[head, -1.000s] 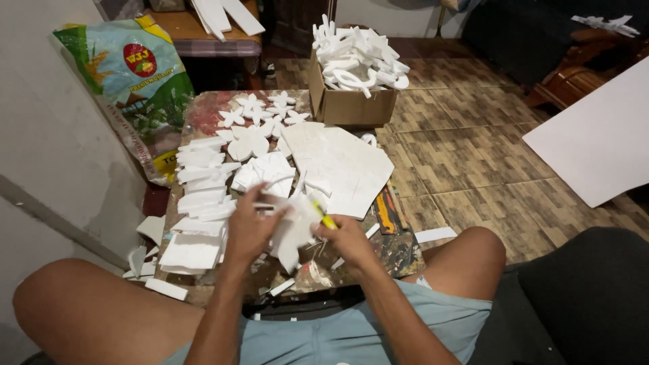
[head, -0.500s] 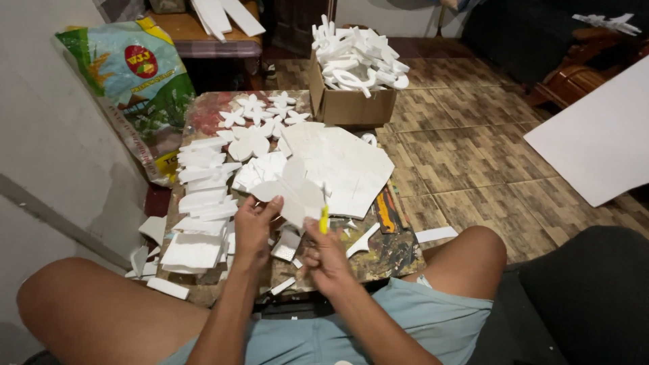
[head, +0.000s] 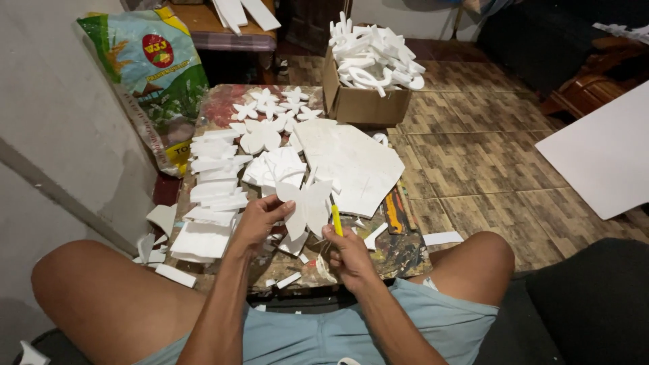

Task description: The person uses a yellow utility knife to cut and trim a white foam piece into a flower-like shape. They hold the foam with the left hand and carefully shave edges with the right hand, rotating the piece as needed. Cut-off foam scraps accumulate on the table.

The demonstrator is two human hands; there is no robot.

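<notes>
- Our left hand [head: 260, 217] grips a white foam butterfly cutout [head: 305, 205] by its left wing, thumb on the front face and fingers curled behind, holding it upright above the table.
- Our right hand [head: 348, 251] is closed around a yellow craft knife [head: 336, 220], whose tip points up and meets the lower right edge of the butterfly cutout.
- Both hands sit over the near edge of a low, paint-stained table [head: 399, 250], between our bare knees.
- Just under the hands, small white foam offcuts [head: 291, 245] lie scattered on the table top.
- To the left of the hands, a stack of flat foam pieces [head: 213, 196] runs along the table's left side, with more scraps [head: 162, 220] fallen on the floor beside it.
- Beyond the cutout lies a large white foam sheet [head: 351, 159] with cut edges, and next to it a pile of more cut shapes [head: 277, 165].
- At the far end of the table, small foam flower shapes [head: 277, 108] are spread out.
- A cardboard box [head: 365, 105] heaped with white foam shapes stands at the far right corner of the table.
- A colourful printed sack [head: 152, 81] leans against the wall on the left.
- A big white board [head: 602, 155] lies on the tiled floor to the right, well apart from the table.
</notes>
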